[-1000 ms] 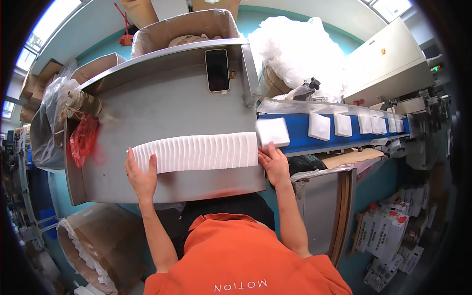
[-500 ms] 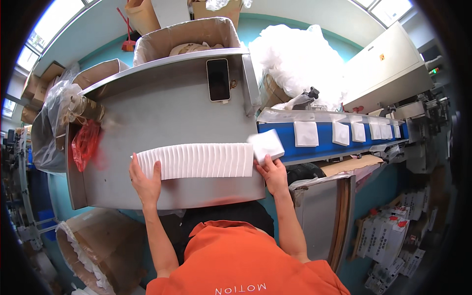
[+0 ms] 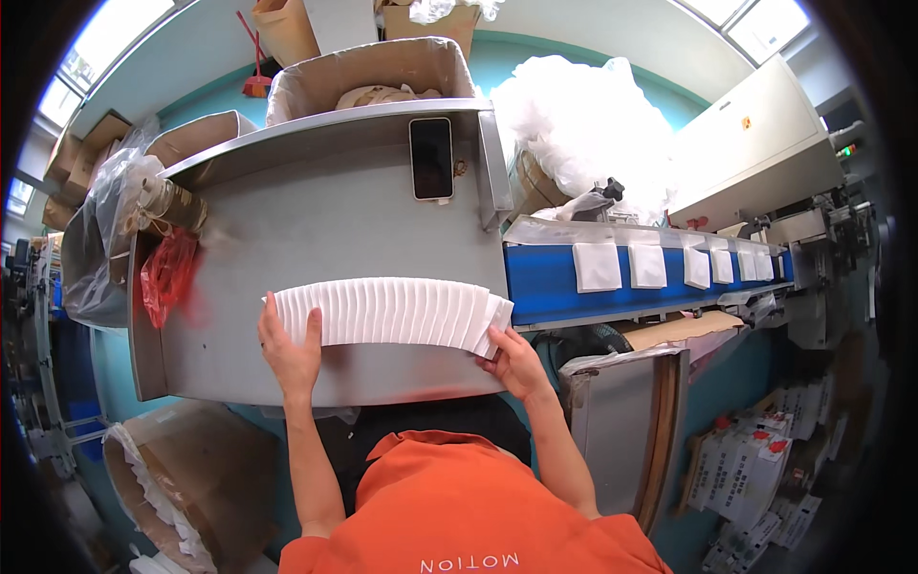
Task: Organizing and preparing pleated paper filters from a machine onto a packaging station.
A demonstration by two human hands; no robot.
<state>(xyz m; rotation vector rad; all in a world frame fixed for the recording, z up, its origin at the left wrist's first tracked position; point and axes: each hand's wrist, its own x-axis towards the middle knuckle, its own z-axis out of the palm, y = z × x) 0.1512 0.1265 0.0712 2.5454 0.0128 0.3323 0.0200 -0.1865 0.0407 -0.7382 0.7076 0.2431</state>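
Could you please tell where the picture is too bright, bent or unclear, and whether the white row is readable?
Head view: the windows and white plastic heap glare, detail washed out; the far edge of the metal table looks bowed, and the picture's rim goes black; a hazy smear lies beside the red bag; the row of white pieces is readable, with distinct ridges.
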